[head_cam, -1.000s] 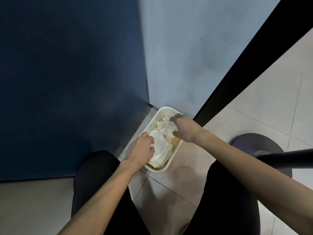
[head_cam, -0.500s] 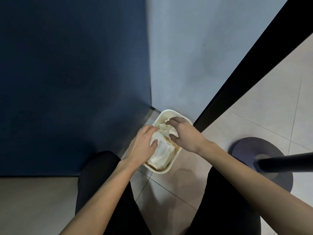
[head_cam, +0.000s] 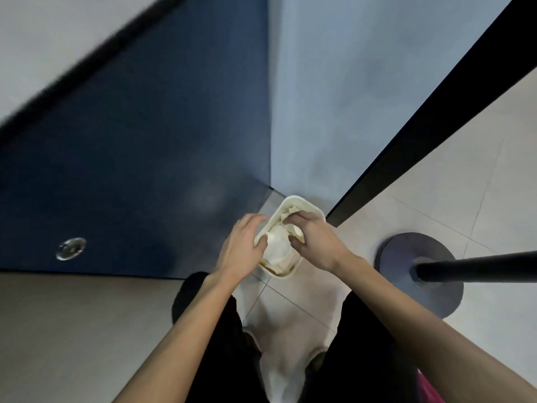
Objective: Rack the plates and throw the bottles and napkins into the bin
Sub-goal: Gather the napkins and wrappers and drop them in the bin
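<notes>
Over the bin (head_cam: 308,205) on the floor (head_cam: 436,184), a person is packing in napkins (head_cam: 278,249), left hand (head_cam: 242,246) resting open and right hand (head_cam: 315,242) curling its fingers round the wad, with letting go likely next.

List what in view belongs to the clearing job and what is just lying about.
Job:
bin
napkins inside it
left hand at the bin's rim
right hand, fingers curled over the napkins

Lying about:
round stand base
black pole
metal disc on the blue panel
</notes>
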Tool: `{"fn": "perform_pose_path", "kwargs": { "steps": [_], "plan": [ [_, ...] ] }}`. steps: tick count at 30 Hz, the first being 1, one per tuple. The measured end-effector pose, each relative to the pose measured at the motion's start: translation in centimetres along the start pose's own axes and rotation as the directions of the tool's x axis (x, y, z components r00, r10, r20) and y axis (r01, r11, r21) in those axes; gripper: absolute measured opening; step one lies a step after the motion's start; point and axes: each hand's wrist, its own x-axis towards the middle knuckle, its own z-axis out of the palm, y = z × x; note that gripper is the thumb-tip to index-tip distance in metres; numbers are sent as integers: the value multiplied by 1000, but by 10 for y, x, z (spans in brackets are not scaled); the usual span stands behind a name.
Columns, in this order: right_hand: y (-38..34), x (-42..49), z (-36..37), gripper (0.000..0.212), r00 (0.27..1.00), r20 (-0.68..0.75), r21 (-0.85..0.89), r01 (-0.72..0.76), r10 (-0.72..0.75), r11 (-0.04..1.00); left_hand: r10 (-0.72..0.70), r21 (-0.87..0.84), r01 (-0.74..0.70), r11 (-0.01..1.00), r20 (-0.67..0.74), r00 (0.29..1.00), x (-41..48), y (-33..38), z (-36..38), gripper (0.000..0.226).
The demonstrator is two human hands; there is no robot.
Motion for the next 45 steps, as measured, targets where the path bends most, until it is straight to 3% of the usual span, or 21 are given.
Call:
{"fn": "perform_pose_path", "kwargs": {
  "steps": [9,14,19,23,29,38,41,45],
  "plan": [
    [-155,-68,-158,27,996,54,84,62,-67,995,-154,-147,144,978,-53,987,-77,131,-172,29],
    [-235,-91,-231,18,977,83,103,187,-196,977,-193,-236,155,959,-149,970,-134,197,-253,23],
    [-311,-111,-283,20,928,125,169,330,-352,929,-273,-370,145,918,-323,906,-193,243,-315,19],
    [-379,-122,-306,14,856,168,157,467,-490,870,-354,-404,153,902,-491,796,-241,262,-362,18],
    [-481,-145,-299,18,730,294,172,595,-617,785,-460,-446,194,874,-632,624,-326,259,-415,13],
    [-614,-178,-234,18,522,454,212,723,-722,657,-615,-550,277,788,-695,372,-457,206,-456,16],
    [-656,-176,-203,18,507,466,212,732,-725,647,-635,-552,316,771,-698,331,-490,172,-476,18],
    [-706,-167,-155,19,544,455,203,708,-705,677,-629,-517,369,773,-703,332,-524,117,-515,17]
  ]
}}
